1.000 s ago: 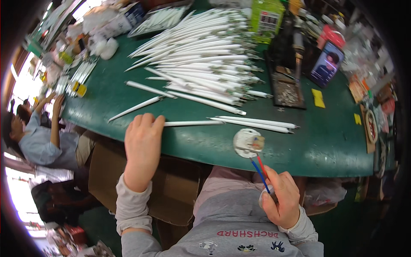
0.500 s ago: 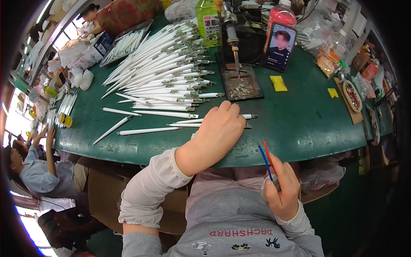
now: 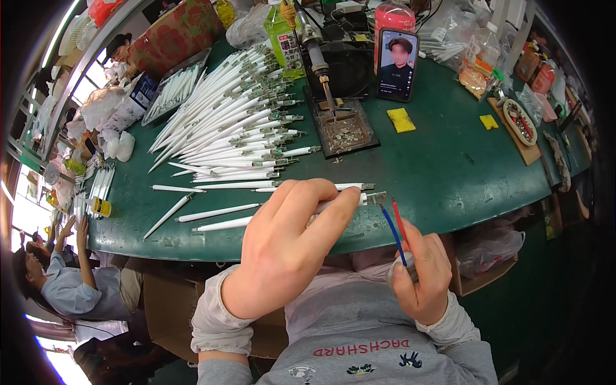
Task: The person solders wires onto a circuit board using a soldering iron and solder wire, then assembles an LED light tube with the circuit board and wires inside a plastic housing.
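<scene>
My left hand (image 3: pixel 289 244) is closed on a slim white pen-shaped stick (image 3: pixel 224 225). Its metal-and-circuit-board end (image 3: pixel 373 199) sticks out past my fingertips, close to the tips of two wires. Those wires, one blue (image 3: pixel 392 232) and one red (image 3: pixel 398 217), rise from a small rounded grey object (image 3: pixel 402 268) gripped in my right hand (image 3: pixel 425 277); my fingers cover most of it. Several loose white sticks (image 3: pixel 218 212) lie beyond my left hand. Behind them is a big fanned pile of white sticks (image 3: pixel 218 122), circuit-board ends to the right.
A soldering iron (image 3: pixel 319 61) points down into a tray of solder scraps (image 3: pixel 350 135). Right of it are a yellow sponge (image 3: pixel 401 120) and a propped phone (image 3: pixel 398 65). An oval dish (image 3: pixel 520 122) sits on a board at the far right. Another person (image 3: pixel 77 282) works at the left.
My left hand has picked up a white stick and drawn it nearer, bringing its circuit-board end beside the wire tips. My right hand stays almost in place with the wires. The view has shifted slightly.
</scene>
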`<state>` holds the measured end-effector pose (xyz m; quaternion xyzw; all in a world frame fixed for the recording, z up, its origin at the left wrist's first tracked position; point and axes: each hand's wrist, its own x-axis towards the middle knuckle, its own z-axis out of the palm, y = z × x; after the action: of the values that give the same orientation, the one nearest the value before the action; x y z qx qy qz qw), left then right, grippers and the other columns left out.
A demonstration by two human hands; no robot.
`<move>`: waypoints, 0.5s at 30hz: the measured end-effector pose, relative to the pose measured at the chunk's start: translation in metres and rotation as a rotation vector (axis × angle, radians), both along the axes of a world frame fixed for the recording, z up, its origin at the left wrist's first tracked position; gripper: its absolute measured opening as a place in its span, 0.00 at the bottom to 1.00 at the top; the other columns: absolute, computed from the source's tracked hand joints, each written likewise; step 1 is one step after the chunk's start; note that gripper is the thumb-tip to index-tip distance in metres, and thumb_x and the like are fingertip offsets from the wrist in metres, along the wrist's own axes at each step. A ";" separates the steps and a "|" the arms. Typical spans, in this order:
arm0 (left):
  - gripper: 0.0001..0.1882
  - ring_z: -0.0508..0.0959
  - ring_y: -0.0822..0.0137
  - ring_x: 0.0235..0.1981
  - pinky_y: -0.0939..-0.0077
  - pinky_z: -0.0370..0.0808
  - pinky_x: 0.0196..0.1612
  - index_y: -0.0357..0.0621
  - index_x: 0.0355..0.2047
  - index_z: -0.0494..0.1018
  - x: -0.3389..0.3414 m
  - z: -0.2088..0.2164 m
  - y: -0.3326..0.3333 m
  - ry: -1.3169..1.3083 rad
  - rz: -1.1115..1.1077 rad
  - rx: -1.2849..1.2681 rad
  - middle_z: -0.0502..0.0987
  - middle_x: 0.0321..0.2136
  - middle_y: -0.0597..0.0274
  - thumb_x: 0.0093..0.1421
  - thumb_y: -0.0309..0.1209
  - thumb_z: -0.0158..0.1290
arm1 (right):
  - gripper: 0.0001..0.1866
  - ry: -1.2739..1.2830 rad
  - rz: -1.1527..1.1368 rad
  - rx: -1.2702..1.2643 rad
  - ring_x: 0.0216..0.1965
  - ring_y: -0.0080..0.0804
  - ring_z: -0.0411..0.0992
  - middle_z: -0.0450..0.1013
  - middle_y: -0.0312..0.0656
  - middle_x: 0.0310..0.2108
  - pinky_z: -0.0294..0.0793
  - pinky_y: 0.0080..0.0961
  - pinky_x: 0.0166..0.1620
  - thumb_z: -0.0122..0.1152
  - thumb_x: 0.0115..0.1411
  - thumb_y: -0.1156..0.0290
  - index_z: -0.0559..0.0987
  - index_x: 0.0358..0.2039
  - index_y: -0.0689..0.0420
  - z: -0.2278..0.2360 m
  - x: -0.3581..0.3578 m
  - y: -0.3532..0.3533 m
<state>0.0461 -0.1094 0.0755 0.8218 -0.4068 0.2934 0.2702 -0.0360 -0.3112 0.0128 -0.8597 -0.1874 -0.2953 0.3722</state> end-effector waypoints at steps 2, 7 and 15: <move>0.18 0.75 0.62 0.28 0.73 0.73 0.30 0.38 0.38 0.78 -0.001 -0.002 0.003 0.012 0.005 -0.013 0.74 0.29 0.58 0.43 0.14 0.61 | 0.28 -0.006 0.023 -0.006 0.25 0.37 0.67 0.72 0.46 0.28 0.69 0.31 0.31 0.57 0.51 0.76 0.71 0.54 0.72 0.000 0.000 0.003; 0.20 0.75 0.60 0.29 0.72 0.74 0.29 0.33 0.39 0.76 0.001 -0.006 0.006 -0.037 -0.042 0.017 0.73 0.31 0.55 0.41 0.20 0.57 | 0.28 -0.016 0.027 -0.008 0.26 0.36 0.67 0.72 0.45 0.29 0.70 0.31 0.32 0.57 0.51 0.75 0.71 0.54 0.72 0.000 0.001 0.005; 0.21 0.75 0.60 0.29 0.73 0.74 0.29 0.33 0.39 0.77 0.001 -0.009 0.007 -0.038 -0.028 0.015 0.73 0.31 0.54 0.40 0.21 0.57 | 0.28 -0.006 0.042 -0.005 0.26 0.37 0.67 0.71 0.46 0.29 0.70 0.30 0.32 0.57 0.51 0.75 0.71 0.54 0.72 -0.002 0.002 0.006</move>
<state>0.0468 -0.1028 0.0667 0.8124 -0.4254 0.3020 0.2604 -0.0342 -0.3052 0.0109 -0.8556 -0.2071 -0.2896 0.3757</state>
